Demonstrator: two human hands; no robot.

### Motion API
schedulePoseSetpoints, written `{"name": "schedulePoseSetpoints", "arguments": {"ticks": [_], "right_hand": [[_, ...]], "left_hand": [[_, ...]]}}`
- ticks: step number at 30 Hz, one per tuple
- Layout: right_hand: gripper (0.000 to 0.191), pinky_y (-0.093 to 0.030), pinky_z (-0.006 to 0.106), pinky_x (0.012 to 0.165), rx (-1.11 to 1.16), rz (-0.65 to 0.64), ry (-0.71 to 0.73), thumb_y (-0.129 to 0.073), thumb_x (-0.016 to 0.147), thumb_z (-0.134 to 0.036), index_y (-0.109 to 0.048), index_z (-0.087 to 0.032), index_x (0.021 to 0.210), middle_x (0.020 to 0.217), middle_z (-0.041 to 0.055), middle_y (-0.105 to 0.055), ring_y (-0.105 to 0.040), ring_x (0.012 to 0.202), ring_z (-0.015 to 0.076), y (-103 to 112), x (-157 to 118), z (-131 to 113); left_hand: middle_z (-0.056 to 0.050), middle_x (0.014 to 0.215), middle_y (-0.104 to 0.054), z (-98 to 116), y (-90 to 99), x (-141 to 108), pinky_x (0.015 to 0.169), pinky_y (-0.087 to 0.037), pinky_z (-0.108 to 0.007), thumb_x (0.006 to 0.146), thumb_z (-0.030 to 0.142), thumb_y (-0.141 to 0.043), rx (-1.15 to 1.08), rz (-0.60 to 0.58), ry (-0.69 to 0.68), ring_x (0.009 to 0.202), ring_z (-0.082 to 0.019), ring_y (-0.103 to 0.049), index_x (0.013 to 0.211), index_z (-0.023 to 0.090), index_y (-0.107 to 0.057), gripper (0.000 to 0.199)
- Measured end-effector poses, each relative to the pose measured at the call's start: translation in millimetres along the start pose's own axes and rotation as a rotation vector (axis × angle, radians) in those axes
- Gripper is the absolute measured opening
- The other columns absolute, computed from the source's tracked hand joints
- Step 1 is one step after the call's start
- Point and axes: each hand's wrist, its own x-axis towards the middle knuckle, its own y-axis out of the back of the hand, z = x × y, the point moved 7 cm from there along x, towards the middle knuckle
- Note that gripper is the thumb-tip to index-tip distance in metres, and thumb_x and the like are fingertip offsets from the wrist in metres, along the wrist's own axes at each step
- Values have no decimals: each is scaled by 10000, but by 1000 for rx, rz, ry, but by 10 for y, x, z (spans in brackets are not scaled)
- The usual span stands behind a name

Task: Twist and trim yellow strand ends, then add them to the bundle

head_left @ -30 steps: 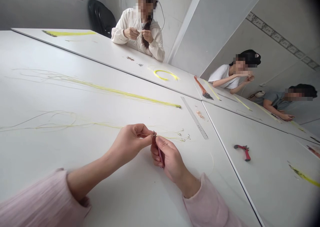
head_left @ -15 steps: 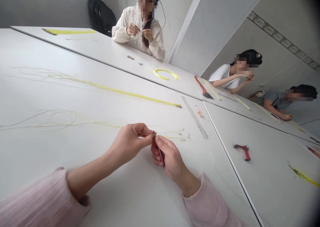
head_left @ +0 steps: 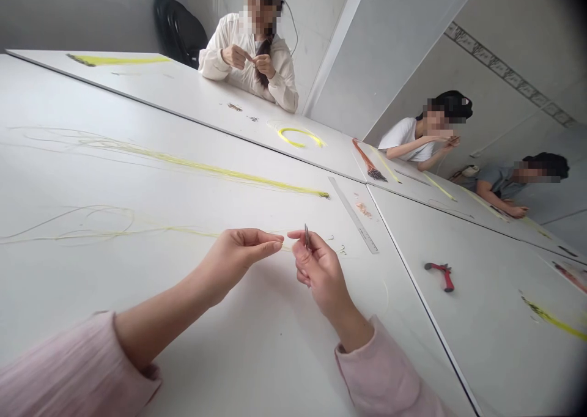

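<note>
My left hand [head_left: 243, 257] pinches a thin yellow line between thumb and fingertips above the white table [head_left: 220, 368]. The line trails left across the table, with loose loops [head_left: 98, 221] at its far end. Just to the right, my right hand [head_left: 321, 267] is closed around a small metal tool [head_left: 307, 236], its pointed tip upward and its handle mostly hidden by the fingers. A gap separates the two hands. Small hooks [head_left: 342, 249] lie just beyond my right hand. Behind my hands lies a long bundle of yellow lines [head_left: 220, 171] with dark ends.
A clear ruler [head_left: 354, 215] lies beside orange bits [head_left: 363, 209]. Red-handled pliers [head_left: 443, 275] rest on the right table. Across the tables sit a person in white [head_left: 257, 56] and two more people at the right, near a yellow coil [head_left: 298, 139] and an orange bundle [head_left: 367, 159].
My right hand has moved right, away from my left, and the tool has turned with its tip up. The view has shifted slightly.
</note>
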Motion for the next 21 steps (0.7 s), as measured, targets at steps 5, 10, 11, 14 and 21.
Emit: {"name": "schedulePoseSetpoints", "arguments": {"ticks": [5, 10, 11, 14, 21], "right_hand": [[169, -282, 232, 476, -229, 46, 118, -594, 830, -366, -592, -196, 840, 684, -32, -422, -309, 536, 76, -9, -18, -88], [193, -263, 230, 474, -243, 51, 140, -542, 867, -346, -497, -188, 765, 677, -39, -402, -294, 524, 70, 26, -10, -106], [195, -249, 227, 463, -226, 52, 132, -539, 868, -349, -492, -189, 768, 673, -42, -388, -278, 515, 66, 36, -4, -100], [211, -212, 221, 434, -123, 44, 57, -559, 851, -371, -498, -188, 765, 630, -56, -339, -241, 487, 60, 33, 12, -35], [206, -190, 206, 420, 136, 1, -114, -639, 779, -340, -511, -186, 730, 590, -70, -303, -206, 479, 56, -99, -6, 113]], "left_hand": [[-36, 1018, -724, -25, -84, -9, 994, -368, -396, 772, 405, -647, -75, -111, -3, 1068, -244, -589, 827, 249, -723, 182], [-40, 1052, -714, -38, -58, -4, 999, -360, -398, 778, 379, -649, -83, -86, 10, 1097, -249, -570, 858, 257, -726, 166], [-41, 1064, -710, -39, -47, -1, 1006, -354, -397, 778, 380, -649, -90, -77, 12, 1110, -249, -563, 869, 258, -726, 171], [-41, 1097, -697, -35, -35, 1, 1032, -329, -399, 781, 396, -645, -119, -63, 4, 1133, -243, -548, 926, 266, -719, 208], [-40, 1013, -713, -53, -97, -35, 996, -343, -399, 791, 406, -633, -158, -63, -22, 1070, -239, -569, 863, 252, -716, 190]]}}
